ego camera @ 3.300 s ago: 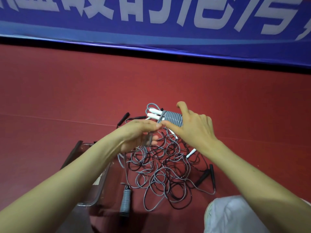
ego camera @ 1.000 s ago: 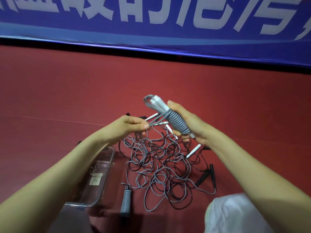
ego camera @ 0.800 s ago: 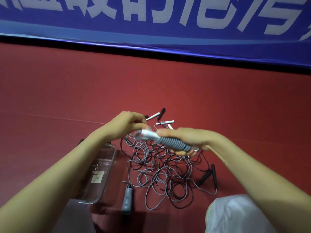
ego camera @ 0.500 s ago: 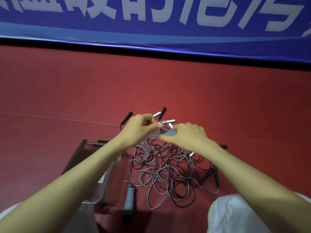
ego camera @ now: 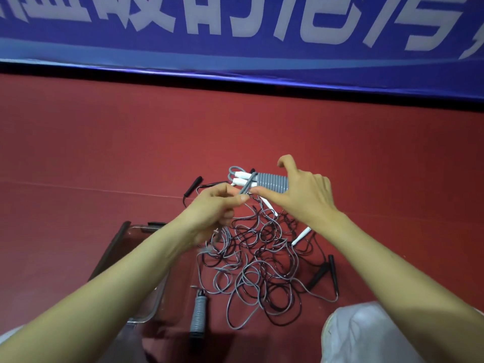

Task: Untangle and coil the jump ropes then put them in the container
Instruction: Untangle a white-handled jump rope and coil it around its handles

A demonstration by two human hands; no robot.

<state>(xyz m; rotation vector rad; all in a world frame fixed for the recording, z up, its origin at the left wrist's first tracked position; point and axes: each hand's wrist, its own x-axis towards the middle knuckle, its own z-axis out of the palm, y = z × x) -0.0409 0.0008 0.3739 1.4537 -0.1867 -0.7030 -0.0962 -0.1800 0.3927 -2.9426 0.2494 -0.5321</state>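
The right hand [ego camera: 305, 199] grips a wound rope bundle [ego camera: 272, 181] with white handles, fingers curled round it and one finger raised. The left hand [ego camera: 217, 206] pinches the bundle's loose grey cord end [ego camera: 245, 190] between thumb and fingertips. The bundle hangs at 12 o'clock above the tangled ropes [ego camera: 262, 260] on the red floor [ego camera: 104, 153]. The clear container [ego camera: 142, 227] lies at 8 o'clock of the tangle, under the left forearm.

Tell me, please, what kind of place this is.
Probably an indoor sports hall or gym: a smooth red sports floor, a long blue banner with large white characters along its edge, and tangled jump ropes lying on the floor.
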